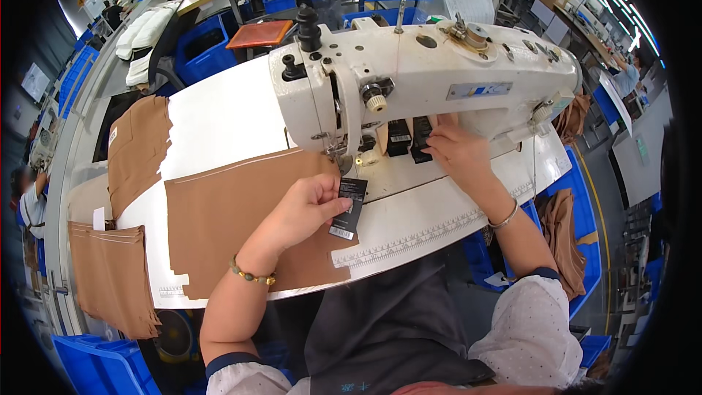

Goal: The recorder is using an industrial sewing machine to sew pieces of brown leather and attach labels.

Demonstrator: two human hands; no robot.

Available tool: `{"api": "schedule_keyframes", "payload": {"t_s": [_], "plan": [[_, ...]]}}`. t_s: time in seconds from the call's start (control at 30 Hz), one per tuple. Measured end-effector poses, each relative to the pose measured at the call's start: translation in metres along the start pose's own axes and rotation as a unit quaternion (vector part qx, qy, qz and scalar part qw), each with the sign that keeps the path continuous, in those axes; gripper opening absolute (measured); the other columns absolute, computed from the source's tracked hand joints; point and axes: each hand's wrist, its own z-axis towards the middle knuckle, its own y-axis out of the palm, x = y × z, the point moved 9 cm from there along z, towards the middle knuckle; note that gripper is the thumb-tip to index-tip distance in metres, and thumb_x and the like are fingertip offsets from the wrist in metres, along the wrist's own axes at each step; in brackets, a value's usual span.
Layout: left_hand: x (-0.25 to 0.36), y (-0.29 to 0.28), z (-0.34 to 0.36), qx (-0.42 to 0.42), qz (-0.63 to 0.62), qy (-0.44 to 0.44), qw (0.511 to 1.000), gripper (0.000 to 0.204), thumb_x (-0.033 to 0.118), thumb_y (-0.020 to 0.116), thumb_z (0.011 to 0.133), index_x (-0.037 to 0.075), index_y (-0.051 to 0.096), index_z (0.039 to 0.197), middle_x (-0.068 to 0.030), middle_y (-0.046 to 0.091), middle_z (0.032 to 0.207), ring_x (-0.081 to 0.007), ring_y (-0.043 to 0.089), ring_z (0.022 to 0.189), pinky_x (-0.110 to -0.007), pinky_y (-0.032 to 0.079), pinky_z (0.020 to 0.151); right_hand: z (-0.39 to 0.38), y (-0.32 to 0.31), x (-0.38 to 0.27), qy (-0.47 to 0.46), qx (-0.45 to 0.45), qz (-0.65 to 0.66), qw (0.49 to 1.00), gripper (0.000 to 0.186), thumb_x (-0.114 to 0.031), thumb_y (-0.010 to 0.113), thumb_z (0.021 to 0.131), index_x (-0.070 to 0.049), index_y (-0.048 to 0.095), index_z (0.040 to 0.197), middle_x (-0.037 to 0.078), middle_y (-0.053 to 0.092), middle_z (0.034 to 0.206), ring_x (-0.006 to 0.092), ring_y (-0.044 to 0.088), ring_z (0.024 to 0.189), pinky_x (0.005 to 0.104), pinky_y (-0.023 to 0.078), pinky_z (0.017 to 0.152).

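the fingers of your left hand [303, 211] pinch a black label [355, 206] over the brown fabric [227, 216], long axis toward the nearby presser foot [337, 151]; your right hand [461, 155], farther off, touches a label stack [421, 137], grip unclear.

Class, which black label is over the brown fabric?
The label pinched in the left hand; the other black labels are beneath the sewing machine's arm.
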Motion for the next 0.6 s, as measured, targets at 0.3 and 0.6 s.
{"api": "schedule_keyframes", "payload": {"t_s": [0.3,0.6], "plan": [[-0.007,0.010,-0.002,-0.057,-0.133,-0.063,0.988,0.015,0.012,0.064,0.099,0.001,0.068,0.108,-0.0077,0.074,0.113,-0.0065,0.066,0.081,-0.022,0.053,0.073,-0.005,-0.009,-0.091,-0.124,-0.018,-0.003,0.992,0.020,-0.011,0.070,0.076,-0.004,0.073,0.095,0.008,0.073,0.095,0.0203,0.070,0.076,0.0321,0.056,0.061],[0.014,-0.011,-0.004,0.041,0.137,0.101,0.984,0.022,0.007,0.072,0.090,0.003,0.064,0.110,-0.0038,0.067,0.080,-0.0130,0.066,0.072,-0.028,0.051,0.065,0.010,0.005,-0.140,-0.187,-0.039,0.178,0.965,0.018,-0.022,0.075,0.080,-0.010,0.063,0.082,0.002,0.057,0.079,0.0159,0.060,0.068,0.0311,0.046,0.054]]}}
